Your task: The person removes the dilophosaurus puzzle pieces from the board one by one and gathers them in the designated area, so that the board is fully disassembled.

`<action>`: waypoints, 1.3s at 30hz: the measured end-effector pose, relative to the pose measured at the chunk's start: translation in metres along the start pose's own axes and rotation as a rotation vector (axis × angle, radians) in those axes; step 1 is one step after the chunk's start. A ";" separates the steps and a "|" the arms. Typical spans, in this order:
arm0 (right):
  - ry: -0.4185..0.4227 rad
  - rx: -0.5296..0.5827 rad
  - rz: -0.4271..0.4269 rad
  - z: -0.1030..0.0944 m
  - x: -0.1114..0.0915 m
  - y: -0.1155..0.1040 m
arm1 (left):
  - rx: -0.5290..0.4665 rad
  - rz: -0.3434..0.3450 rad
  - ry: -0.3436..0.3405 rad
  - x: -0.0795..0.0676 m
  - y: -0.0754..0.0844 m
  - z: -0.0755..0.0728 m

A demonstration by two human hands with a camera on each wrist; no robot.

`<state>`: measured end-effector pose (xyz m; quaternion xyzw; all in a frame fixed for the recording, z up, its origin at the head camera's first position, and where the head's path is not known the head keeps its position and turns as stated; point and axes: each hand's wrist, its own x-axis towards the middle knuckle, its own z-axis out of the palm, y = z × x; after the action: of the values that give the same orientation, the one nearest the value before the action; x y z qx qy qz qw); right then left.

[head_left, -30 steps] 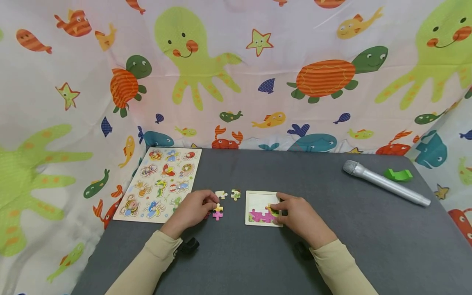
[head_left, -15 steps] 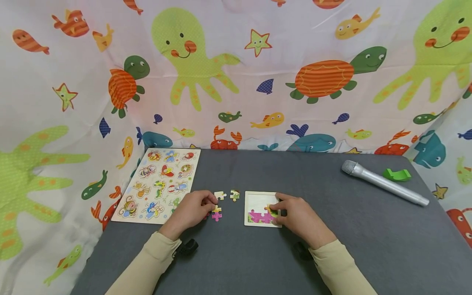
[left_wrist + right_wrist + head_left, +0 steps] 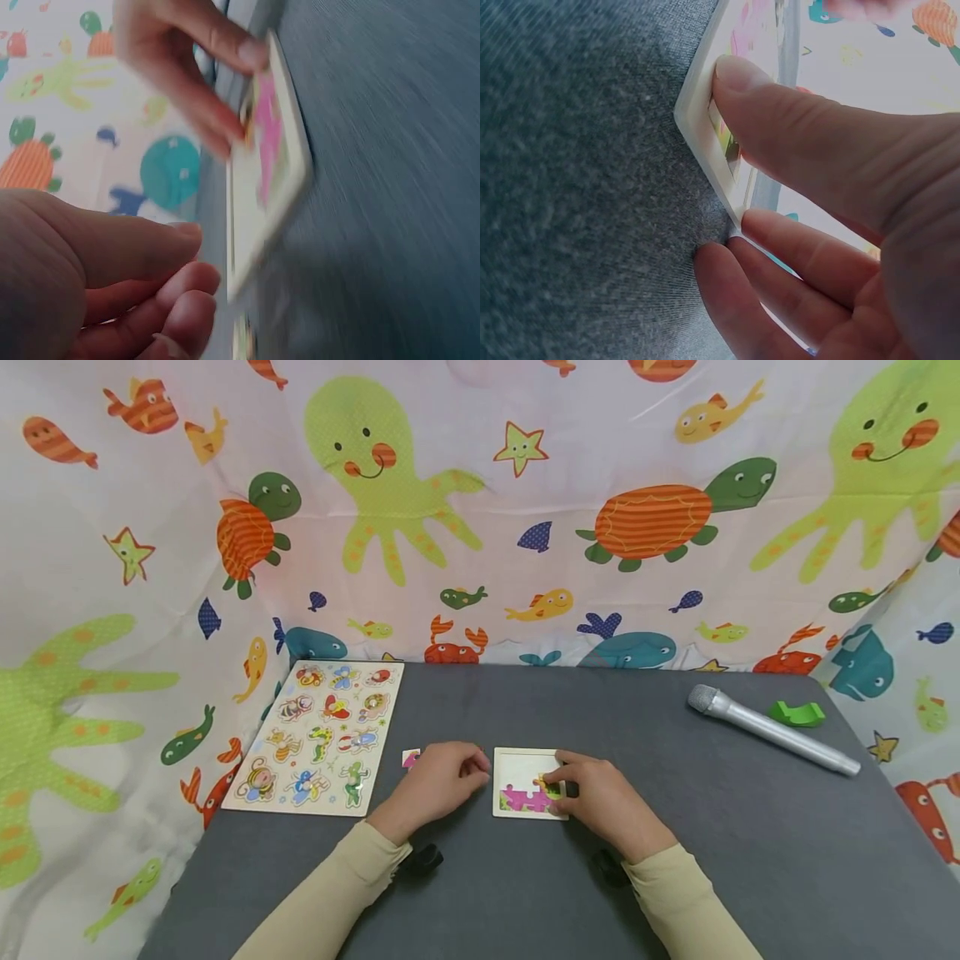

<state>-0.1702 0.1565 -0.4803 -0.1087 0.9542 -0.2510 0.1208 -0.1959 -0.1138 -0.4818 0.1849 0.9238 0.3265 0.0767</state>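
Observation:
A small jigsaw tray [image 3: 504, 762] with a pale rim lies on the table, with joined pink, green and yellow pieces [image 3: 528, 799] along its near side. My right hand [image 3: 603, 797] grips the tray's right side, thumb [image 3: 742, 79] on the rim and fingers at the edge. Just left of the tray hovers my left hand [image 3: 442, 781], fingers curled and thumb close to them. Whether anything small is between those fingertips is hidden. A pink and white puzzle piece [image 3: 410, 758] shows beyond the left hand; another loose piece [image 3: 244, 337] is blurred in the left wrist view.
A large board of insect pictures [image 3: 318, 739] lies at the left. Towards the right are a silver microphone [image 3: 772, 728] and a green curved block [image 3: 797, 714]. A printed sea-animal curtain [image 3: 480, 527] hangs behind the grey table [image 3: 510, 893].
My left hand has moved right, from the loose pieces towards the tray, and now covers several pieces. It has uncovered the pink and white piece. My right hand keeps its grip on the tray.

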 end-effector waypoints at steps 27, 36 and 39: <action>0.069 -0.155 -0.038 0.002 -0.002 0.009 | 0.068 0.056 -0.120 0.040 0.049 0.049; 0.067 -0.150 -0.032 0.001 -0.002 0.008 | 0.073 0.080 -0.125 0.044 0.046 0.051; 0.062 -0.147 -0.021 0.001 -0.001 0.009 | 0.075 0.083 -0.125 0.045 0.045 0.052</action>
<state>-0.1700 0.1637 -0.4850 -0.1196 0.9722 -0.1848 0.0802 -0.2108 -0.0334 -0.4948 0.2456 0.9203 0.2824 0.1136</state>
